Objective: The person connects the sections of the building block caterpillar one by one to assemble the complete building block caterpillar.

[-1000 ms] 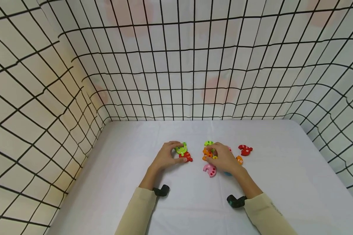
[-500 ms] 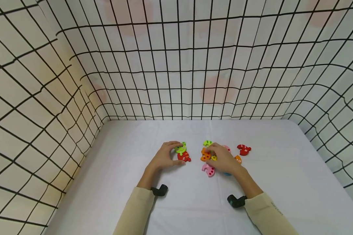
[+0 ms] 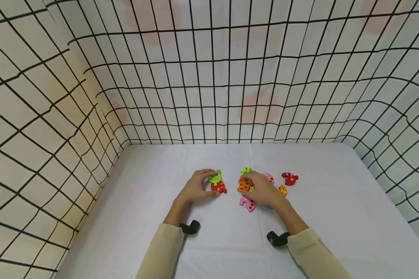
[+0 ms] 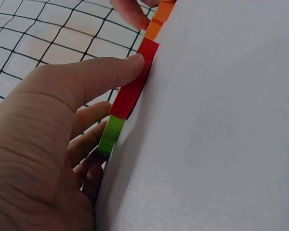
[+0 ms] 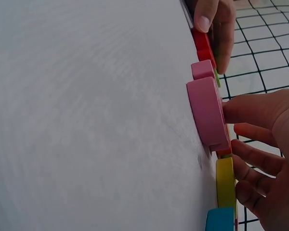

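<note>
Both forearms reach up from the bottom edge of the head view in beige sleeves (image 3: 160, 252), with a black wrist camera (image 3: 192, 227) showing at each cuff. The left hand (image 3: 197, 186), just left of the frame's centre, arches in a C, thumb low and index finger high. The right hand (image 3: 263, 188), right of centre, bends towards it, its palm turned down and the fingertips pointing left.

The pieces are flat-faced, thick and smooth, with curved outlines and brightly coloured edges; they lie on a white cloth (image 3: 230, 248) with faint creases and a fine weave. The left fingers hold a green frog-faced piece (image 3: 215, 178) and a red striped piece (image 3: 218, 187) between them: the thumb presses the red edge, while the index fingertip meets the green one above. The right thumb and index finger pinch an orange spotted piece (image 3: 243, 186) at their tips.

A pink spotted piece (image 3: 248, 204) lies just below the right thumb. In the right wrist view, a yellow piece (image 5: 226, 180) and a blue piece (image 5: 220, 220) stand in line towards the bottom edge. A red crescent-like piece (image 3: 290, 179) rests farther right in the head view.
</note>
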`<state>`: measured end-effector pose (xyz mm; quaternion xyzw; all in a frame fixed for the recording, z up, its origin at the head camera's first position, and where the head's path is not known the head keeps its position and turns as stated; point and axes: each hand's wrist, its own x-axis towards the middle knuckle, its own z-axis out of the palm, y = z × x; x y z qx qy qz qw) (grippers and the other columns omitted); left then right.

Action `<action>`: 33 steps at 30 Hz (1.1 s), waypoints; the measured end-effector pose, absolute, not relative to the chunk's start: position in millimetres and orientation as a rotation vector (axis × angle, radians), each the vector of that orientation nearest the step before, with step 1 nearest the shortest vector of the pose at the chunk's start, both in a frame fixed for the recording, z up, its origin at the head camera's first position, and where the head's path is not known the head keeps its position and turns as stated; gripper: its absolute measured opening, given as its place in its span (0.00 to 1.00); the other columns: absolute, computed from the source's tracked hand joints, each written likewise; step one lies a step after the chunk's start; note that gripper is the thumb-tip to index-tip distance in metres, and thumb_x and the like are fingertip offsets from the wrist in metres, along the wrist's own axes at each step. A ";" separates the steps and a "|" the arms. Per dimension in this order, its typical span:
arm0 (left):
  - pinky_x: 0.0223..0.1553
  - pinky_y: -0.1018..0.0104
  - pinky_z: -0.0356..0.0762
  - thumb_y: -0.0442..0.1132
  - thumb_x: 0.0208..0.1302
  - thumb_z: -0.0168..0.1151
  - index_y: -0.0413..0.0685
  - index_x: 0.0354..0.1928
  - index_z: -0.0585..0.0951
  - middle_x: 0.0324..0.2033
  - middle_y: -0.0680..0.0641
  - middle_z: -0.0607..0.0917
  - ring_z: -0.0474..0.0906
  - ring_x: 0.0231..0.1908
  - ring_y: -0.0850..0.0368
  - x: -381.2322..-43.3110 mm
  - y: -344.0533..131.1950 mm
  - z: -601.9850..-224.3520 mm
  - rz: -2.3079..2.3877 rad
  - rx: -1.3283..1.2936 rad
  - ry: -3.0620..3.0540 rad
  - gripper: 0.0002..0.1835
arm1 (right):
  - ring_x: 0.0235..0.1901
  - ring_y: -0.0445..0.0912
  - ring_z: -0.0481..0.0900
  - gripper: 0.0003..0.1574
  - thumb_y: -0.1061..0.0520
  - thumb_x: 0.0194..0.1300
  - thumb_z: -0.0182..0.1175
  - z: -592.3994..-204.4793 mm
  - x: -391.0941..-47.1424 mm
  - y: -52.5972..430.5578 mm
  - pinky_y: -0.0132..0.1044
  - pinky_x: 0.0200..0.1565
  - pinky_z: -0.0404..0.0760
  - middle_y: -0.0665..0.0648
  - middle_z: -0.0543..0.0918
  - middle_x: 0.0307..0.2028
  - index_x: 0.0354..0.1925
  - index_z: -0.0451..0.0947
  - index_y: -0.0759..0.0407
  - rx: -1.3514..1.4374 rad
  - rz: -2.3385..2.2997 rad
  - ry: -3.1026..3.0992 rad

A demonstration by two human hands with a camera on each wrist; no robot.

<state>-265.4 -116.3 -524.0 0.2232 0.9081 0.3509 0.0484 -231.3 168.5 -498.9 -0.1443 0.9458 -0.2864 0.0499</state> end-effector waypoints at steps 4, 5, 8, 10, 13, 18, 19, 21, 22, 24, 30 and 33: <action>0.74 0.40 0.63 0.55 0.54 0.77 0.63 0.70 0.76 0.72 0.53 0.73 0.62 0.75 0.49 -264.3 -116.1 -524.4 1.069 0.682 2.772 0.39 | 0.60 0.55 0.76 0.30 0.48 0.62 0.73 -498.9 -231.1 165.5 0.58 0.62 0.80 0.57 0.80 0.60 0.61 0.79 0.52 -0.418 -0.862 2.881; 0.74 0.40 0.63 0.55 0.54 0.77 0.63 0.70 0.76 0.72 0.54 0.73 0.62 0.75 0.49 -264.1 -115.8 -524.6 1.068 0.682 2.773 0.39 | 0.60 0.55 0.76 0.30 0.47 0.62 0.73 -499.2 -231.3 165.2 0.58 0.63 0.80 0.56 0.80 0.59 0.61 0.79 0.52 -0.412 -0.854 2.883; 0.73 0.39 0.64 0.55 0.53 0.77 0.63 0.70 0.77 0.72 0.53 0.73 0.62 0.75 0.49 -263.3 -115.3 -524.2 1.073 0.683 2.768 0.39 | 0.56 0.52 0.77 0.32 0.45 0.61 0.74 -499.2 -231.5 164.3 0.55 0.59 0.82 0.55 0.81 0.56 0.61 0.79 0.51 -0.384 -0.835 2.884; 0.73 0.39 0.64 0.55 0.53 0.77 0.63 0.70 0.77 0.72 0.53 0.73 0.63 0.74 0.48 -262.9 -115.2 -523.8 1.075 0.686 2.768 0.40 | 0.52 0.51 0.76 0.33 0.45 0.61 0.74 -498.7 -231.2 163.5 0.53 0.57 0.83 0.54 0.81 0.53 0.61 0.79 0.51 -0.374 -0.831 2.889; 0.73 0.39 0.64 0.56 0.53 0.77 0.62 0.69 0.77 0.72 0.52 0.73 0.62 0.74 0.48 -263.9 -115.1 -523.7 1.075 0.696 2.780 0.39 | 0.48 0.49 0.76 0.33 0.45 0.61 0.74 -498.1 -230.6 162.1 0.50 0.54 0.82 0.54 0.82 0.52 0.62 0.79 0.52 -0.369 -0.831 2.899; 0.72 0.39 0.65 0.56 0.54 0.76 0.62 0.68 0.79 0.71 0.50 0.74 0.63 0.73 0.47 -265.0 -115.2 -524.5 1.073 0.694 2.798 0.37 | 0.45 0.48 0.75 0.33 0.47 0.60 0.75 -499.5 -228.9 160.1 0.44 0.48 0.82 0.53 0.82 0.48 0.61 0.79 0.53 -0.349 -0.900 2.911; 0.72 0.39 0.66 0.56 0.54 0.76 0.61 0.68 0.79 0.71 0.50 0.74 0.64 0.73 0.47 -264.7 -115.4 -524.7 1.076 0.693 2.798 0.37 | 0.45 0.48 0.74 0.33 0.47 0.60 0.75 -500.0 -228.6 159.7 0.42 0.47 0.81 0.53 0.81 0.47 0.61 0.79 0.53 -0.342 -0.921 2.913; 0.72 0.40 0.66 0.55 0.55 0.75 0.61 0.68 0.79 0.70 0.50 0.75 0.64 0.72 0.47 -264.3 -115.4 -524.9 1.079 0.694 2.797 0.36 | 0.44 0.48 0.73 0.33 0.47 0.60 0.75 -500.8 -227.5 158.6 0.39 0.44 0.78 0.53 0.80 0.44 0.61 0.79 0.53 -0.324 -0.962 2.916; 0.72 0.40 0.66 0.55 0.55 0.75 0.60 0.68 0.79 0.70 0.50 0.75 0.65 0.72 0.47 -264.1 -115.4 -524.8 1.081 0.698 2.798 0.36 | 0.43 0.48 0.73 0.33 0.47 0.59 0.75 -500.7 -227.0 158.1 0.38 0.43 0.77 0.53 0.79 0.44 0.61 0.78 0.53 -0.316 -0.983 2.920; 0.72 0.41 0.67 0.52 0.57 0.74 0.59 0.67 0.79 0.70 0.49 0.76 0.66 0.72 0.46 -264.1 -115.3 -524.6 1.100 0.714 2.804 0.34 | 0.43 0.48 0.73 0.34 0.47 0.60 0.75 -499.9 -225.7 156.6 0.37 0.43 0.77 0.53 0.80 0.45 0.61 0.78 0.53 -0.311 -1.016 2.924; 0.71 0.43 0.68 0.49 0.59 0.72 0.58 0.66 0.80 0.68 0.49 0.77 0.68 0.70 0.46 -263.9 -116.0 -524.1 1.119 0.730 2.823 0.31 | 0.47 0.48 0.76 0.33 0.48 0.60 0.76 -495.4 -222.1 149.8 0.42 0.50 0.82 0.53 0.82 0.54 0.61 0.78 0.53 -0.355 -1.103 2.886; 0.71 0.42 0.67 0.49 0.59 0.72 0.58 0.67 0.80 0.69 0.49 0.76 0.67 0.71 0.46 -263.7 -116.5 -524.0 1.116 0.720 2.816 0.31 | 0.47 0.47 0.77 0.32 0.50 0.59 0.76 -495.7 -221.2 145.8 0.42 0.50 0.83 0.53 0.82 0.55 0.60 0.78 0.53 -0.381 -1.128 2.871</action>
